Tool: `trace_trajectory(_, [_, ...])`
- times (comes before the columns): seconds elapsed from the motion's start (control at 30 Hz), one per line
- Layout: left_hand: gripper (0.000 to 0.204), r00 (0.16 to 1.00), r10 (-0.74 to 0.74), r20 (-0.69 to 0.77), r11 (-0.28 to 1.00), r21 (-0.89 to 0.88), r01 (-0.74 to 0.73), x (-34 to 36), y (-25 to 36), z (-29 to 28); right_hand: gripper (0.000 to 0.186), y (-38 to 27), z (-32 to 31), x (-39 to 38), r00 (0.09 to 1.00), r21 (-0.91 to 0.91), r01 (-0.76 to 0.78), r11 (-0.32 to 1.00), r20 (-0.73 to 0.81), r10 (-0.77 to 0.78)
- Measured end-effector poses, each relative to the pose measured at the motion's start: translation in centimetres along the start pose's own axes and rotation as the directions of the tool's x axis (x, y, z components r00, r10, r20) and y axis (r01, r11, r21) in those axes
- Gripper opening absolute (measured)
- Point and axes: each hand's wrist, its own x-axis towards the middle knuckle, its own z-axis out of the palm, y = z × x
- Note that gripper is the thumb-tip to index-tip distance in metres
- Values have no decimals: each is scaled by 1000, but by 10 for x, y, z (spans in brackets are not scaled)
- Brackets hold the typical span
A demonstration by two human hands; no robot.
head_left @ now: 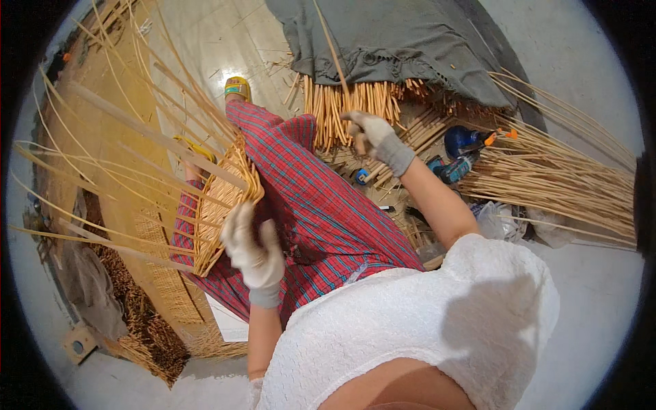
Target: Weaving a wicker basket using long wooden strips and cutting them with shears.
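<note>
A partly woven wicker piece (217, 205) leans on my lap, its long pale stakes fanning out to the left. My left hand (253, 249), in a white work glove, is beside its near edge. The fingers point up and the thumb stands apart, with nothing seen between them. Out to the right, my gloved right hand (374, 133) is closed on a long wicker rod (331, 48) that slants up toward the top of the view. Just behind that hand, a bundle of cut rods (342, 109) sticks out from under a grey cloth (396, 34).
On the right a large bundle of long rods (553, 181) lies on the floor. A teal cordless drill (454, 167) and a blue tape measure (361, 176) lie near it. Plastic bags (502, 222) are close by. At left are a wooden board (102, 143) and brown rod bundles (147, 328).
</note>
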Motion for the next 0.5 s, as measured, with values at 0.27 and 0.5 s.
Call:
trace_trajectory(0.27, [34, 956, 269, 113, 749, -649, -134, 26, 36, 14, 14, 12, 124, -57, 854, 447, -221, 867, 518, -49])
trace_trajectory(0.5, [13, 928, -263, -262, 16, -963, -268, -39, 63, -235, 23, 55, -10, 124, 940, -459, -207, 864, -338, 46])
